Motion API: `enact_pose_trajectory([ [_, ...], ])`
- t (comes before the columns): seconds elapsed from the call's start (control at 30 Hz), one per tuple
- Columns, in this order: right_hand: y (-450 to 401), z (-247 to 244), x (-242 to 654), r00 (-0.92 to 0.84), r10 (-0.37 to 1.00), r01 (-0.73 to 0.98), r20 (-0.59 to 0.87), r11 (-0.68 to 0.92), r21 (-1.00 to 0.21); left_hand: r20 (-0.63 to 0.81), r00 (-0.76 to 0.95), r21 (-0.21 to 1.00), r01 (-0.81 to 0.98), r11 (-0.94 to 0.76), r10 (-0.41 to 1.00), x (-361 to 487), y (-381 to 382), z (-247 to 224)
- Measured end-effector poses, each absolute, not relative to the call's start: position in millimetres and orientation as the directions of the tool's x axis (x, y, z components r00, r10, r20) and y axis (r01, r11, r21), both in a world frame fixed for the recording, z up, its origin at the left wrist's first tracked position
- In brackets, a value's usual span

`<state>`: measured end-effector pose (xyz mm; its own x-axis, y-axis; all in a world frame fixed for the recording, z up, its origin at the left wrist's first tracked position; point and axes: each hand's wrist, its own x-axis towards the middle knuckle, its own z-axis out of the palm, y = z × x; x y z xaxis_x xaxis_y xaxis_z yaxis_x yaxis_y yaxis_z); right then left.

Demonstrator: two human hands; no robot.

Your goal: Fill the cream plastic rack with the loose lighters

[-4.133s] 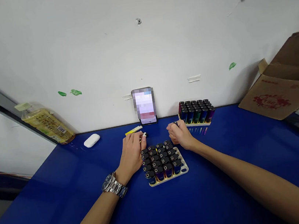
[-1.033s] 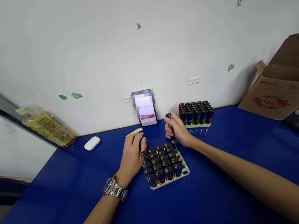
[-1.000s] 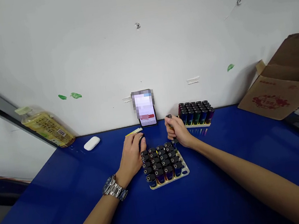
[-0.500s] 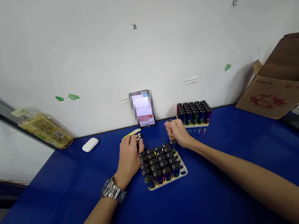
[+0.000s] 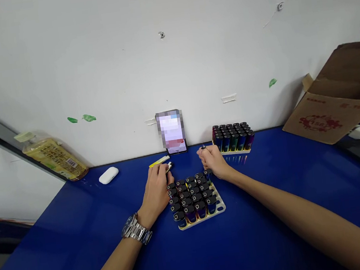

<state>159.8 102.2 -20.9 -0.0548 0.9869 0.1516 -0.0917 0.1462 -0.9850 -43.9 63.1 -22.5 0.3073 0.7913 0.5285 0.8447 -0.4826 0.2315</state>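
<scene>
My right hand (image 5: 213,161) is closed in a fist around a lighter, whose black top (image 5: 203,147) shows above the fingers. It stands just behind the far right corner of a pale tray (image 5: 221,205) of shiny, dark-coloured lighters (image 5: 200,209) with black tops. Several holes along the tray's right side hold nothing. My left hand (image 5: 157,185) rests at the tray's left side, fingers curled. Between its thumb and forefinger shows a narrow pale piece with a dark end (image 5: 169,167); its kind is unclear. Behind lies a yellow-and-white strip (image 5: 159,160).
A second tray of lighters (image 5: 233,138) stands against the wall, right of a propped phone (image 5: 172,131). To the left are a white earbud case (image 5: 108,175) and a leaning yellow drink bottle (image 5: 54,157). An open cardboard box (image 5: 327,110) sits at the right.
The view has shifted slightly. My right hand keeps the lighter in nearly the same place. The pale piece at my left fingers has dropped a little.
</scene>
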Motion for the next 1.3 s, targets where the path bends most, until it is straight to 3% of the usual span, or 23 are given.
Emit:
enact_pose_trajectory([
  [0.37, 94, -11, 163, -0.122, 0.989, -0.176, 0.087, 0.065, -0.982, 0.521, 0.31, 0.269, 0.824, -0.498, 0.795, -43, 62, -20],
  [0.57, 72, -1, 180, -0.106, 0.972, -0.268, 0.211, 0.177, -0.947, 0.529, 0.321, 0.265, 0.817, -0.513, 0.785, -43, 62, -20],
  [0.67, 59, 5, 193, -0.172, 0.945, -0.205, 0.277, 0.241, -0.949, 0.523, 0.325, 0.263, 0.818, -0.512, 0.788, -44, 62, -20],
  [0.83, 42, 7, 208, -0.209, 0.907, 0.073, 0.367, 0.388, -0.919, 0.533, 0.322, 0.227, 0.836, -0.499, 0.782, -44, 63, -22],
  [1.03, 30, -4, 204, -0.158, 0.933, -0.008, 0.323, 0.326, -0.945, 0.504, 0.265, 0.157, 0.908, -0.389, 0.822, -43, 62, -20],
  [1.13, 28, -6, 202, -0.172, 0.927, 0.051, 0.334, 0.347, -0.936, 0.473, 0.282, 0.169, 0.901, -0.4, 0.835, -43, 62, -20],
  [1.3, 28, -1, 207, -0.318, 0.832, 0.292, 0.454, 0.541, -0.789, 0.485, 0.321, 0.231, 0.85, -0.473, 0.814, -44, 64, -23],
])
